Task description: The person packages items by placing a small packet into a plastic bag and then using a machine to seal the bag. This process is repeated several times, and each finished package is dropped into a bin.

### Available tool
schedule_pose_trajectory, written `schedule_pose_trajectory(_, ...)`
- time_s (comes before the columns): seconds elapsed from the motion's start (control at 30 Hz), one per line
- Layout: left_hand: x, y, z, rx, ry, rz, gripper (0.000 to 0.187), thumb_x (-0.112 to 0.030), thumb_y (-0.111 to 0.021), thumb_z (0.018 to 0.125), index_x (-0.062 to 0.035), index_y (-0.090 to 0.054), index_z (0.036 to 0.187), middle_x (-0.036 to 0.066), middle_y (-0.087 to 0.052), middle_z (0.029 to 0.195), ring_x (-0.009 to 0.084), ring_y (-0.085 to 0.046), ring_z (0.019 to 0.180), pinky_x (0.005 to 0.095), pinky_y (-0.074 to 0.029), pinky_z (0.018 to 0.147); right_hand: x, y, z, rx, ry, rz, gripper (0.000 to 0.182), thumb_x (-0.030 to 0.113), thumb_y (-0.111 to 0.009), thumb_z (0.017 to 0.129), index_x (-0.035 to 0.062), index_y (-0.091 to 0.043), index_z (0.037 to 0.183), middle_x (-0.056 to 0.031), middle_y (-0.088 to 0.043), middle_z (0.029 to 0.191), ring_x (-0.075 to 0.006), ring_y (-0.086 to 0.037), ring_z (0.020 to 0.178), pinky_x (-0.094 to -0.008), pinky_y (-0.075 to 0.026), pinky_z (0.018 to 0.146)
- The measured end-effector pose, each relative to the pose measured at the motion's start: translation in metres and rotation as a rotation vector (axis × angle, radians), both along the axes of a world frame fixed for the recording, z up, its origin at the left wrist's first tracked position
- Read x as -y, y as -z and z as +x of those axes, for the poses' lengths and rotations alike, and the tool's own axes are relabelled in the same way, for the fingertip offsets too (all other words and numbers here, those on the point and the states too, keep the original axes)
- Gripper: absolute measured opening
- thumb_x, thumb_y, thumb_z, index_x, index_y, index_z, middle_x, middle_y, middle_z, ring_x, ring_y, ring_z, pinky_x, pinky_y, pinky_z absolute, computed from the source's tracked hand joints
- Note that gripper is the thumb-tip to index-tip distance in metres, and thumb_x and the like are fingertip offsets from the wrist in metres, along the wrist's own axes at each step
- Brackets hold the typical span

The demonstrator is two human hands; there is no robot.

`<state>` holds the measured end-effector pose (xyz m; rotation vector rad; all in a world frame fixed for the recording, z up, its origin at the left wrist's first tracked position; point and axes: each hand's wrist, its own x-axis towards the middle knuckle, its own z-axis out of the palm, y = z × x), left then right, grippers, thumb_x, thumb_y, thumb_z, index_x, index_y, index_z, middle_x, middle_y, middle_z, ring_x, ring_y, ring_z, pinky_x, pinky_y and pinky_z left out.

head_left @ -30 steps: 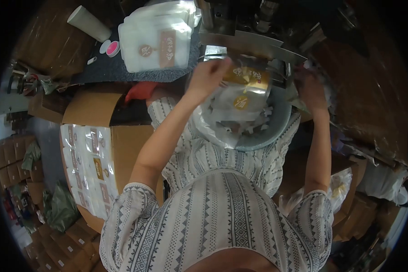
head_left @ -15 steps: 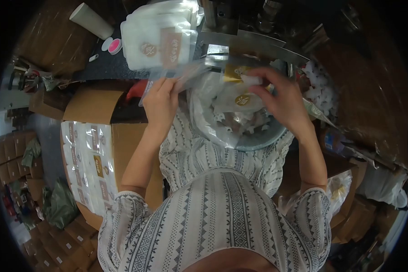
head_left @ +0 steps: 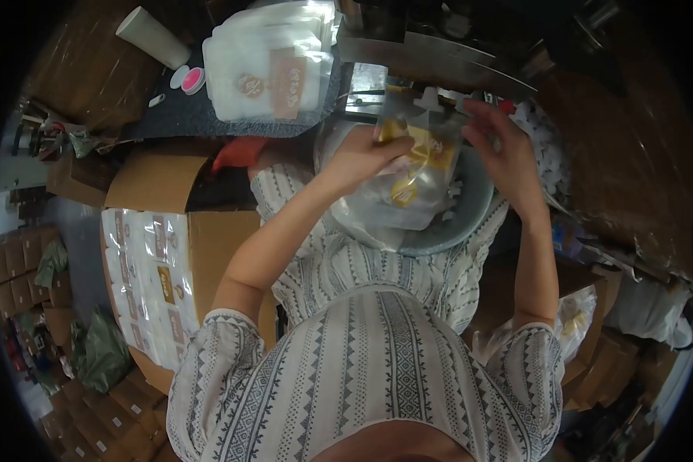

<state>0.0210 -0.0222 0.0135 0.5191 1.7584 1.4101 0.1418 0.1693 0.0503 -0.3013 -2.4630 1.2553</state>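
My left hand [head_left: 366, 160] is closed on a clear spout pouch [head_left: 423, 173] with gold printing, thumb pressed on its front. A white spout [head_left: 427, 98] stands at the pouch's top edge. To the right, my right hand [head_left: 510, 158] hovers with thumb and fingertips apart, close to the pouch's upper corner, nothing visible between them. Beneath the pouch, a grey-green basin [head_left: 481, 212] rests on my lap, partly covered by it and by clear plastic.
A stack of printed pouches [head_left: 239, 54] lies on the dark bench cloth [head_left: 162, 115], near a pink-filled tub [head_left: 192, 80] and a white cup [head_left: 154, 37]. Metal machinery [head_left: 439, 52] stands ahead. At left is an open carton [head_left: 223, 254] of packed pouches; white spouts [head_left: 550, 150] heap at right.
My left hand has moved right from beside the pouch stack and now grips the pouch over the basin. My right hand has shifted up and right, its fingers off the spout.
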Motion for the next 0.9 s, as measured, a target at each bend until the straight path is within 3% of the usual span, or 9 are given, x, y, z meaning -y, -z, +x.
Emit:
schedule_pose_trajectory(0.1, -0.019, 0.013, -0.014, 0.272, -0.138, 0.045, 0.028, -0.023, -0.065, 0.09, 0.0014, -0.066, 0.104, 0.008, -0.068, 0.086, 0.0128, -0.066, 0.072, 0.0259, -0.051, 0.061, -0.014, -0.015, 0.023, 0.103, 0.065, 0.225, 0.024, 0.01, -0.061, 0.089, 0.0091, -0.063, 0.112, -0.0112, -0.067, 0.098, -0.0171, -0.065, 0.088, -0.0296, -0.051, 0.075)
schedule_pose_trajectory(0.17, -0.019, 0.014, -0.014, 0.278, -0.13, 0.06, 0.03, -0.024, -0.063, 0.091, 0.002, -0.065, 0.106, 0.007, -0.068, 0.086, 0.0131, -0.066, 0.074, 0.026, -0.051, 0.063, -0.031, -0.014, 0.034, 0.286, 0.301, 0.627, 0.024, 0.014, -0.062, 0.086, 0.0079, -0.065, 0.109, -0.0153, -0.067, 0.092, -0.0265, -0.067, 0.086, -0.0339, -0.051, 0.075)
schedule_pose_trajectory(0.23, -0.013, 0.02, -0.013, 0.294, -0.119, 0.061, 0.032, -0.025, -0.062, 0.092, 0.0027, -0.064, 0.107, 0.006, -0.068, 0.087, 0.0133, -0.066, 0.076, 0.026, -0.051, 0.065, -0.045, -0.007, 0.031, 0.527, 0.307, 0.646, 0.024, 0.015, -0.062, 0.084, 0.0067, -0.065, 0.107, -0.0172, -0.066, 0.092, -0.0311, -0.065, 0.088, -0.0364, -0.05, 0.075)
schedule_pose_trajectory(0.27, -0.005, 0.025, -0.016, 0.138, -0.121, 0.067, 0.033, -0.027, -0.061, 0.093, 0.0029, -0.063, 0.108, 0.006, -0.068, 0.089, 0.0146, -0.066, 0.079, 0.0262, -0.051, 0.066, -0.052, -0.004, 0.03, 0.759, 0.31, 0.665, 0.025, 0.016, -0.063, 0.082, 0.0056, -0.066, 0.105, -0.0191, -0.066, 0.092, -0.0358, -0.064, 0.089, -0.0389, -0.05, 0.076)
schedule_pose_trajectory(0.4, 0.048, 0.032, -0.054, -0.396, -0.382, 0.138, 0.042, -0.029, -0.062, 0.091, 0.0, -0.057, 0.12, 0.01, -0.065, 0.107, 0.0231, -0.064, 0.096, 0.0333, -0.05, 0.078, -0.068, 0.009, 0.034, 0.602, 0.183, 0.419, 0.026, 0.014, -0.062, 0.08, 0.0041, -0.066, 0.103, -0.021, -0.066, 0.093, -0.0388, -0.063, 0.09, -0.0406, -0.049, 0.076)
schedule_pose_trajectory(0.47, 0.077, 0.04, -0.063, -1.652, -0.285, -0.656, 0.05, -0.026, -0.066, 0.086, -0.006, -0.051, 0.129, 0.012, -0.059, 0.118, 0.0257, -0.057, 0.107, 0.041, -0.041, 0.092, -0.068, 0.012, 0.03, 0.49, 0.193, 0.357, 0.026, 0.012, -0.06, 0.08, 0.0029, -0.065, 0.104, -0.0226, -0.065, 0.094, -0.0388, -0.063, 0.09, -0.0405, -0.049, 0.076)
schedule_pose_trajectory(0.6, 0.103, 0.056, -0.049, -1.576, -0.201, -0.488, 0.055, -0.021, -0.068, 0.083, -0.0081, -0.046, 0.132, 0.011, -0.054, 0.125, 0.029, -0.05, 0.114, 0.0491, -0.032, 0.097, -0.078, 0.028, 0.028, 0.429, 0.143, 0.404, 0.025, 0.012, -0.06, 0.08, 0.0028, -0.065, 0.103, -0.0235, -0.065, 0.091, -0.0385, -0.063, 0.089, -0.0398, -0.049, 0.076)
schedule_pose_trajectory(0.7, 0.111, 0.043, -0.054, -1.501, -0.249, -0.482, 0.037, -0.015, -0.067, 0.082, -0.0067, -0.057, 0.117, 0.01, -0.061, 0.111, 0.0308, -0.057, 0.103, 0.0456, -0.04, 0.087, -0.085, 0.027, 0.024, 0.448, 0.136, 0.547, 0.022, 0.015, -0.061, 0.083, 0.0028, -0.066, 0.1, -0.0207, -0.066, 0.089, -0.0366, -0.065, 0.085, -0.0393, -0.049, 0.073)
schedule_pose_trajectory(0.9, 0.095, 0.015, -0.018, -1.234, -0.329, -0.271, 0.009, -0.009, -0.064, 0.08, -0.0049, -0.065, 0.088, 0.011, -0.061, 0.084, 0.0345, -0.061, 0.075, 0.039, -0.048, 0.062, -0.035, -0.02, 0.023, 0.431, 0.344, 0.241, 0.022, 0.018, -0.061, 0.084, 0.005, -0.065, 0.101, -0.0185, -0.067, 0.092, -0.0352, -0.065, 0.084, -0.043, -0.05, 0.075)
